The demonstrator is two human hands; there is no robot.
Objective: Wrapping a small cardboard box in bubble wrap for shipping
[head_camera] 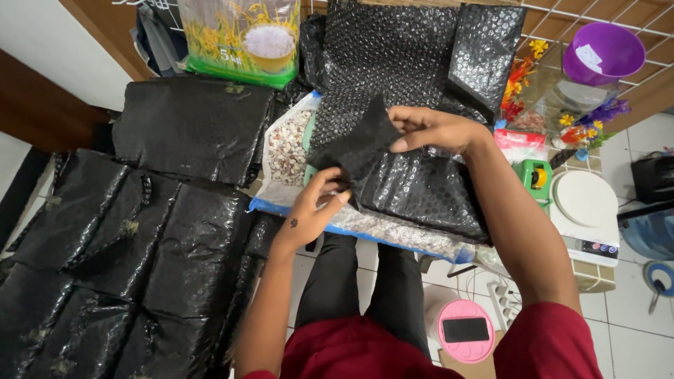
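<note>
Glossy black plastic packets [133, 253], crinkled and puffy, lie in overlapping rows over the left half of the floor, the largest mass in view. Above them along the far edge, sheets of black bubble wrap [393, 49] show their dimpled, shiny texture, beside a printed clear sack of rice [239, 35]. A flat clear bag of pale speckled beans [289, 147], edged in blue, lies in the middle under a folded bubble-wrap pouch [421, 193].

The left hand [316, 203] pinches the lower corner of a small black bubble-wrap piece [358, 144], thumb over fingers; the right hand [435, 130] grips its upper edge between thumb and fingertips (the piece is held up, just above the pouch).

On the right sit a round white scale [584, 200], a purple plastic bowl [604, 50], a green tape dispenser [535, 175] and a pink round holder [465, 330]. The floor is pale tile [632, 344]; a wire rack [597, 17] lines the far wall.
</note>
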